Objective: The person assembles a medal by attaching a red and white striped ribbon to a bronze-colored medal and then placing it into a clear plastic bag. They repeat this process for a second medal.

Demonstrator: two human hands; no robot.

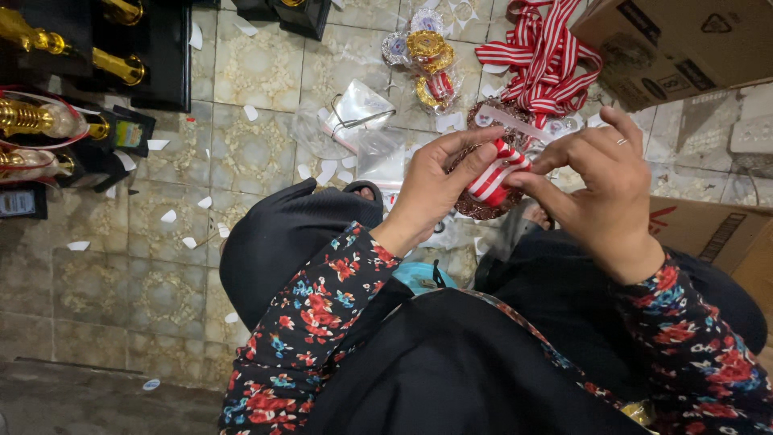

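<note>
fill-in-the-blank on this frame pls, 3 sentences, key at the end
Both hands, left hand and right hand, hold a folded red-and-____ striped ribbon.
A ring shows on the ____ hand.
Gold trophies on black bases stand on the tiled ____.
Missing: white; right; floor

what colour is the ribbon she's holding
Red and white stripes on the ribbon, pinched between the left hand and right hand; head view.

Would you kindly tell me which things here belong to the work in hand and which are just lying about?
In hand:
- left hand and right hand, both on the folded red-and-white ribbon
- medal under it

Lying about:
- gold trophies
- cardboard box
- loose ribbons
- paper scraps
- empty plastic bags
</note>
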